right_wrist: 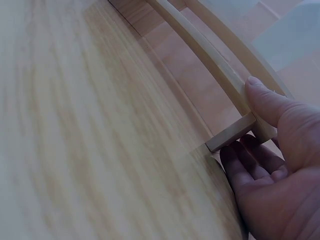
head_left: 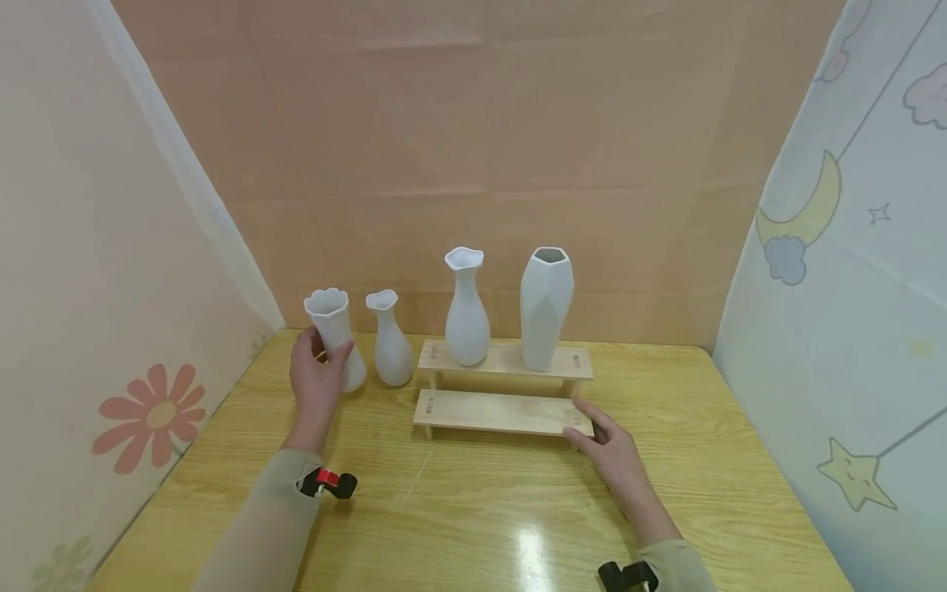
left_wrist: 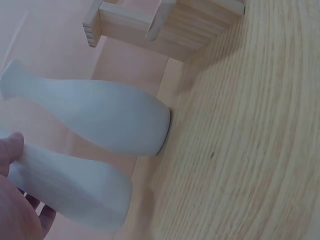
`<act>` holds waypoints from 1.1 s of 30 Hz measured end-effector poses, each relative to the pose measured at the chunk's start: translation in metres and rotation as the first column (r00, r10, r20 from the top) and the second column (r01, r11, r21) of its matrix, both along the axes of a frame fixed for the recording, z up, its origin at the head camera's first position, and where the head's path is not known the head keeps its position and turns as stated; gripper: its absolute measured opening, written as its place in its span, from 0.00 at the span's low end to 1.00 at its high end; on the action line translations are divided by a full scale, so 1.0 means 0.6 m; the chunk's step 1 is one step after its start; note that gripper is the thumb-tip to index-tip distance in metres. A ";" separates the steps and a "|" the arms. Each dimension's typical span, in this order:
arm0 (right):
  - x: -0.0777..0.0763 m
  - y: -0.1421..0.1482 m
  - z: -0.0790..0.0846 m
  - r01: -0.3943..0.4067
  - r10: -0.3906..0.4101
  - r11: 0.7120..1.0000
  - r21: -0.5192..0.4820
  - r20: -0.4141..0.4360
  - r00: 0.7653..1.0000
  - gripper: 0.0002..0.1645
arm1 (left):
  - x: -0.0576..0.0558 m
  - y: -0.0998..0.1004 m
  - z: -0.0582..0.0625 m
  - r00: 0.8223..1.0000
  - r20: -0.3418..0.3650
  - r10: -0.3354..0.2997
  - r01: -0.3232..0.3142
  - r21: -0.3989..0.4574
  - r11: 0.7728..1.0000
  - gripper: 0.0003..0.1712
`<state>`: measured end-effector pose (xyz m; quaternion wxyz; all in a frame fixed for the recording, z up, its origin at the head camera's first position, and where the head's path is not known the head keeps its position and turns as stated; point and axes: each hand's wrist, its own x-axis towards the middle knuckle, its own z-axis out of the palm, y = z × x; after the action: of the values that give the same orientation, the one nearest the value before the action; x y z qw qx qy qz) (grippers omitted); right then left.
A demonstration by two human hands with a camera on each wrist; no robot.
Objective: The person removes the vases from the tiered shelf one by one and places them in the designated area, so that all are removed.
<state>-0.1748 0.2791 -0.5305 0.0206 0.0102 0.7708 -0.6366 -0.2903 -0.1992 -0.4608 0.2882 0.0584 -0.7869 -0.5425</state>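
The fluted vase is leaning at the far left of the worktop, mouth up. Its base appears to be hanging just clear of the surface, with a shadow showing beside it in the left wrist view. The left hand is gripping its body between thumb and fingers.

The small vase is standing upright just to the right. Caution: a swing of the fluted vase to the right could knock it over. A loose grip could let the smooth wall slip and the base strike the worktop.

The lower shelf is lying further right. The right hand is pinching its right end, thumb on the near edge, fingers curling beneath.

The upper shelf is standing behind it on the far side, carrying the wavy vase to the left and the faceted vase to the right. Caution: if the two shelves are joined, which cannot be told, a sharp pull by the right hand could topple both vases.
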 end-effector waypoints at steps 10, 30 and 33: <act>0.000 -0.001 0.001 -0.007 0.007 1.000 -0.012 0.000 1.000 0.47 | -0.023 -0.003 -0.011 0.998 0.047 0.037 -0.036 -0.019 0.999 0.30; -0.001 -0.005 0.003 0.006 -0.006 1.000 -0.013 -0.002 1.000 0.47 | -0.056 -0.009 -0.031 0.999 0.050 -0.017 0.017 0.002 1.000 0.31; -0.002 -0.004 0.004 0.006 -0.006 1.000 -0.013 -0.003 1.000 0.47 | -0.060 -0.008 -0.031 0.998 0.059 -0.021 0.023 -0.024 0.999 0.31</act>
<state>-0.1759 0.2765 -0.5283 0.0177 0.0115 0.7667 -0.6417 -0.3265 -0.2041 -0.4797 0.2597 0.0619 -0.8023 -0.5339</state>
